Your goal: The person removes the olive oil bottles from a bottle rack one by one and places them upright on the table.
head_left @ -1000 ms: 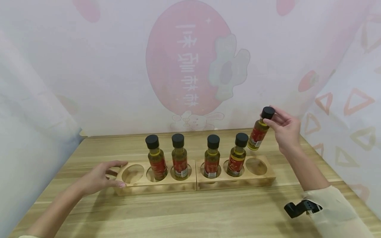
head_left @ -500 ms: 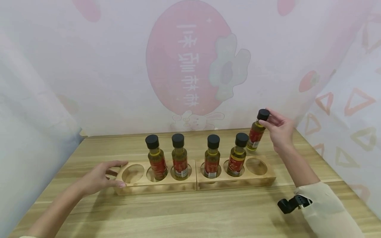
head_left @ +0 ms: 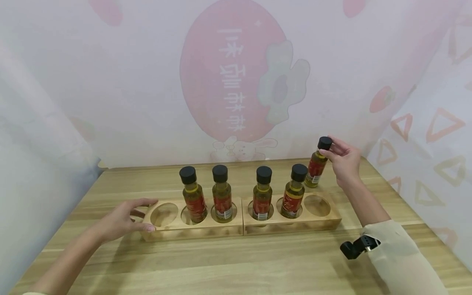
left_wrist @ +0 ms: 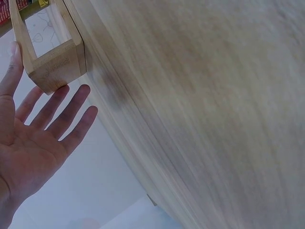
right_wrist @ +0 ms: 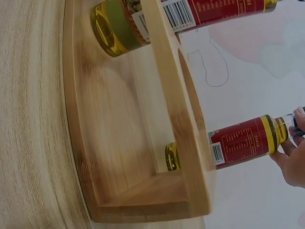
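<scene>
On my right wrist feed, turned sideways, I see the right hand, cut off by the edge, holding a red-labelled bottle near its neck. Part of it passes behind the top board of the wooden rack; its base shows past the board. A second bottle stands in the rack. I also have the tabletop and a pale backdrop.

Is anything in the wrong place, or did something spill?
One bottle looks out of place: the right hand holds it behind the wooden racks, while four other bottles stand in them. I see no spill.
</scene>
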The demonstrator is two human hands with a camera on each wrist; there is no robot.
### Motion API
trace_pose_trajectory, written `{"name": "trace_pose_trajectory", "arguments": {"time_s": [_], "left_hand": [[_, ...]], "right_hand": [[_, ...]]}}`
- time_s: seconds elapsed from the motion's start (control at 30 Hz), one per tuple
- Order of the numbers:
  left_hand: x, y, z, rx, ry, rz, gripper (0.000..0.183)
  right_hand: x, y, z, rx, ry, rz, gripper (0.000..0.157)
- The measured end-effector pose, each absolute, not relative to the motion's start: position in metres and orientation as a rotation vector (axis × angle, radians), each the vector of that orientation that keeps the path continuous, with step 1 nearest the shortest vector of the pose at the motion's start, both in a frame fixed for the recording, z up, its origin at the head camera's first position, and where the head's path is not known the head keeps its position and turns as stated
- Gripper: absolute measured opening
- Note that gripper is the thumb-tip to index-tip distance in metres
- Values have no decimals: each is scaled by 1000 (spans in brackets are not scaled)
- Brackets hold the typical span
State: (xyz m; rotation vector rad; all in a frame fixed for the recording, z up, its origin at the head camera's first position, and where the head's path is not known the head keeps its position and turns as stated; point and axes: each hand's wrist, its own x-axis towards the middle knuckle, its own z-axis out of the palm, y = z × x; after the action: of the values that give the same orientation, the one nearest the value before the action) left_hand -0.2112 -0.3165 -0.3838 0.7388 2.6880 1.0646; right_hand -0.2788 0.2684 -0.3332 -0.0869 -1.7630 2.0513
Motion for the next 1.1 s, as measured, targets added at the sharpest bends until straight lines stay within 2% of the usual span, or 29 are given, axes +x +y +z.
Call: {"name": "trace_pose_trajectory", "arguments": {"time_s": [1.1], "left_hand": [[-214, -316, -382, 739, 2685, 1068, 76]], "right_hand": [[-291, 279, -339, -141, -1976, 1951, 60]]}}
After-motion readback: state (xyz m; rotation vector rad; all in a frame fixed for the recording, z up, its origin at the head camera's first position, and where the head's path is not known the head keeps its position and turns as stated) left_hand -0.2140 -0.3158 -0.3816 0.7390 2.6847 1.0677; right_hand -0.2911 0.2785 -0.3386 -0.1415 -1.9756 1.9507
